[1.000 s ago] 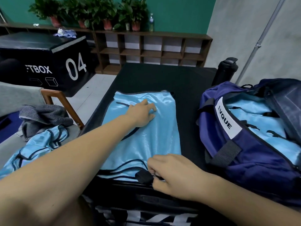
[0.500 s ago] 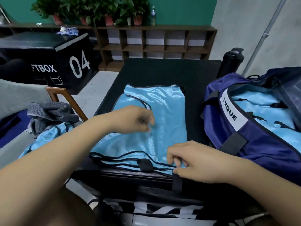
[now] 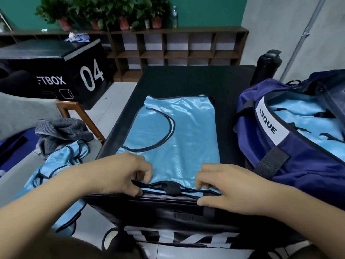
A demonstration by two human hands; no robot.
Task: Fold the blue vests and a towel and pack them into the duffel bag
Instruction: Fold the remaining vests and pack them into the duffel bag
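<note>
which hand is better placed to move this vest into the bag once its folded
Right, probably. The right hand pinches the vest on the side beside the open bag; the left hand grips its other near corner, away from the bag.

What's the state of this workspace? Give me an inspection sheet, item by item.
Surface: table, black, bare at the far end.
Job's things: vest spread flat, near hem at the table's edge; bag open on the right, packed vests inside; loose vest and grey towel heaped on the chair to the left.
Clutter: black bottle behind the bag.
Hands: left hand and right hand both pinch the vest's near hem.
Cables: nothing seen.
Surroundings: black box marked 04, wooden shelf, potted plants on top.
</note>
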